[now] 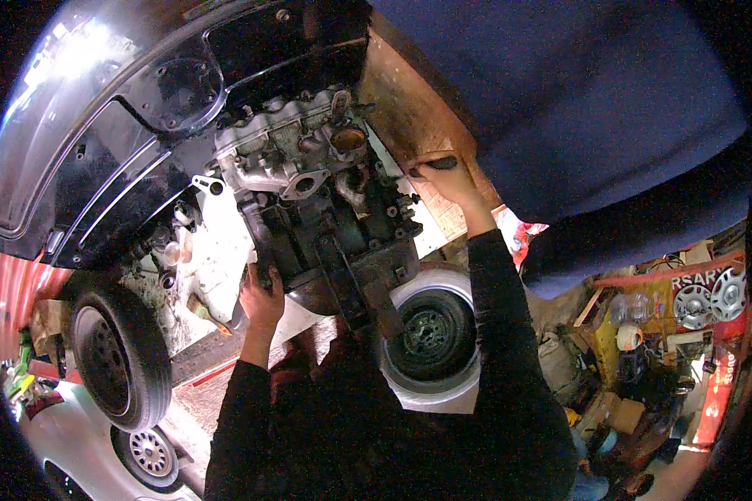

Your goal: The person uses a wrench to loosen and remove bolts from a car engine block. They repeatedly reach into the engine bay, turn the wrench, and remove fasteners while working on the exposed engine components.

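Cluttered workshop yard is filling the background, with a dark blue tarp (576, 100) stretching overhead at upper right and a black car body shell (100, 142) curving across the upper left. Below that, a loose black tyre (113, 355) is standing at lower left, and a white-rimmed tyre (433, 334) is lying just beneath the engine. A grimy engine block (326, 209) is sitting at centre frame, tilted, on white sheeting, its pale cylinder head toward the car shell. Shelves with silver hubcaps (710, 301) are showing at far right. Both forearms in black sleeves are coming up from the lower edge. The left hand (261, 301) is pressing against the engine's lower left edge, fingers curled on the casing. The right hand (451, 185) is reaching to the engine's right side, fingers wrapped tight round a dark tool handle (434, 164); the tool's working end is hidden against the engine and brown board (409, 108).
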Available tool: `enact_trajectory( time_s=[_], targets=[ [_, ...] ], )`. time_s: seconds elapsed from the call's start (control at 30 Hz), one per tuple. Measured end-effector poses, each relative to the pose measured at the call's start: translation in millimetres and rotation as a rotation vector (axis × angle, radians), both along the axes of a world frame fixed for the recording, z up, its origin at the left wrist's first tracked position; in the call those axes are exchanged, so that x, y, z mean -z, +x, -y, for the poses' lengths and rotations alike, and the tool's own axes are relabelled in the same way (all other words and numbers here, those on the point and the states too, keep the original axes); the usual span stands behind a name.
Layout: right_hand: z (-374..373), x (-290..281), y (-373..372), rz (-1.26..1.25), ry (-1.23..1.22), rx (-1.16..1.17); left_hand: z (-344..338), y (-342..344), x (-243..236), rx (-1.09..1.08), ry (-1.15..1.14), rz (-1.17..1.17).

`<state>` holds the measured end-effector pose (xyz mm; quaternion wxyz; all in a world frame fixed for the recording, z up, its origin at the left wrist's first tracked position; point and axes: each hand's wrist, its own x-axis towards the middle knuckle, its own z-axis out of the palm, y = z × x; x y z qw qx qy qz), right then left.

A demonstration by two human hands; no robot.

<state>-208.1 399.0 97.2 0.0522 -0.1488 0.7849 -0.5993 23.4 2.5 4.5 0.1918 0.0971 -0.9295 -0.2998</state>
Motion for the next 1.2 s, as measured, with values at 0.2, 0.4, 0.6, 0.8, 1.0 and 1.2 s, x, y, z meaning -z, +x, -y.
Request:
enact_trajectory(
  time_s=[0.2, 0.4, 0.6, 0.8, 1.0, 1.2],
  targets=[
    [32.7, -15.6, 57.6, -0.126, 0.029, -0.003, 3.0, 4.6, 8.5, -0.074, -0.007, -0.02],
    [55.4, 3.8, 77.2, -0.487, 0.165, -0.021, 3.8, 1.6, 6.6, -0.056, -0.019, -0.016],
    [36.3, 3.2, 79.2, -0.305, 0.301, -0.029, -0.8, 1.7, 0.7, -0.097, 0.004, 0.002],
    [44.7, 13.9, 72.7, -0.453, 0.369, 0.024, 0.7, 1.5, 2.4, -0.05, 0.041, 0.1],
    [43.9, 13.8, 62.7, -0.383, 0.45, -0.054, -0.1, 4.0, -1.2, -0.074, 0.056, 0.102],
    [13.0, 22.2, 45.7, -0.037, 0.518, -0.041, -0.6, -0.4, -4.5, -0.089, 0.028, 0.164]
  ],
)
